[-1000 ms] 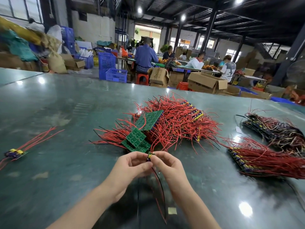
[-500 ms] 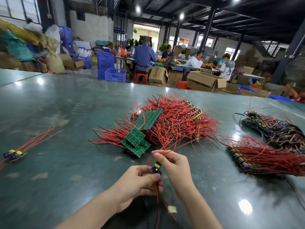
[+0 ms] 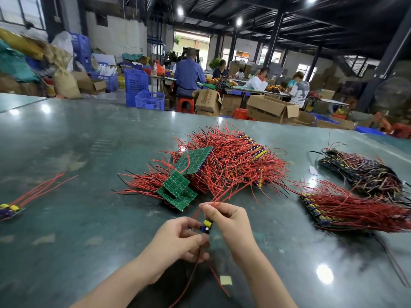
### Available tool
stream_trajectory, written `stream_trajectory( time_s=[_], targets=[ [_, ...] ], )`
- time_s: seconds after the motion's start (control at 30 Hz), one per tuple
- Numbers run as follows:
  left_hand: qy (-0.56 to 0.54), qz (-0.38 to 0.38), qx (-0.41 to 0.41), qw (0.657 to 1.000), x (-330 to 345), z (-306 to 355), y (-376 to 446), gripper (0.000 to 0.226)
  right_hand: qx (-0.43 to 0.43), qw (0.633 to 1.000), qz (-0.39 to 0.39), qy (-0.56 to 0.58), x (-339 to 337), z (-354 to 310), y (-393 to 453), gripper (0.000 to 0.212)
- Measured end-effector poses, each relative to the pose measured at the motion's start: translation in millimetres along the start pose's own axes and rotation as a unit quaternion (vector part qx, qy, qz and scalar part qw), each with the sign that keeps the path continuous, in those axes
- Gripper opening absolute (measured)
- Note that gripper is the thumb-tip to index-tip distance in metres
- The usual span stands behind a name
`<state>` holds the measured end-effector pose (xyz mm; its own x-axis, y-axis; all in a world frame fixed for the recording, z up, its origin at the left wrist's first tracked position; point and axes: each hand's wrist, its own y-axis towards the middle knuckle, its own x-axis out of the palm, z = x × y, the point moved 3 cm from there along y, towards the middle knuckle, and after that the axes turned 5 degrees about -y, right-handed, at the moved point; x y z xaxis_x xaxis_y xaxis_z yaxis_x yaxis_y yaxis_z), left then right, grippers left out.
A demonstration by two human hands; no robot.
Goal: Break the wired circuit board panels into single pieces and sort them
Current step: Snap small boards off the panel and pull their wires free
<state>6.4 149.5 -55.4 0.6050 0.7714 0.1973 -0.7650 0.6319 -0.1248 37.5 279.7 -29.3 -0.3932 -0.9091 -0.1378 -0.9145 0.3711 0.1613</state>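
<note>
Left grip [image 3: 178, 237] pinches a small board [image 3: 206, 226]; right grip [image 3: 229, 221] holds its red wires [image 3: 224, 196], seemingly, above the counter [image 3: 77, 218].

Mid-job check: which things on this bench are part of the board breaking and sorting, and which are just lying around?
Job:
- small wired board, pinched between left hand and right hand
- central heap of red-wired panels
- green panels at its near edge
- single pieces at far left
- two sorted stacks, right

Lying about:
- yellow paper scrap
- white scrap
- cardboard boxes and blue crates behind the table
</note>
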Motion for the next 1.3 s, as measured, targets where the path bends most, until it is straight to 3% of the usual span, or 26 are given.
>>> stream_trajectory(
  time_s=[0.23, 0.4, 0.53, 0.7, 0.9, 1.03, 1.3],
  targets=[
    [-0.022, -0.007, 0.007, 1.000, -1.6, 2.7, 0.3, 0.012, 0.005, 0.999, -0.022, 0.049, -0.3, -3.0, -4.3, 0.016],
    [-0.090, -0.042, -0.026, 0.995, 2.8, 0.4, -0.3, 0.049, 0.019, 0.998, -0.038, 0.046, 4.7, -3.1, -5.7, 0.015],
    [-0.118, -0.014, -0.030, 0.992, -1.6, -2.2, 3.2, 0.036, 0.022, 0.998, -0.033, 0.048, 5.1, -1.0, -5.3, 0.017],
    [-0.139, -0.046, -0.059, 0.987, 0.4, -1.5, 5.0, 0.024, 0.046, 0.992, -0.074, 0.094, -0.8, 3.7, -2.7, 0.013],
    [-0.057, -0.046, -0.060, 0.996, -8.1, 3.1, 1.4, 0.024, 0.001, 0.996, -0.083, 0.021, -6.9, 4.8, 1.5, 0.016],
    [0.013, -0.050, -0.044, 0.998, -11.3, 7.6, 1.7, 0.007, -0.002, 0.995, -0.102, -0.020, -10.4, 3.8, 1.8, 0.018],
    [-0.001, -0.019, -0.051, 0.999, -13.3, 9.6, 5.0, 0.010, -0.011, 0.997, -0.080, -0.016, -3.7, 3.6, 0.7, 0.013]
  ],
)
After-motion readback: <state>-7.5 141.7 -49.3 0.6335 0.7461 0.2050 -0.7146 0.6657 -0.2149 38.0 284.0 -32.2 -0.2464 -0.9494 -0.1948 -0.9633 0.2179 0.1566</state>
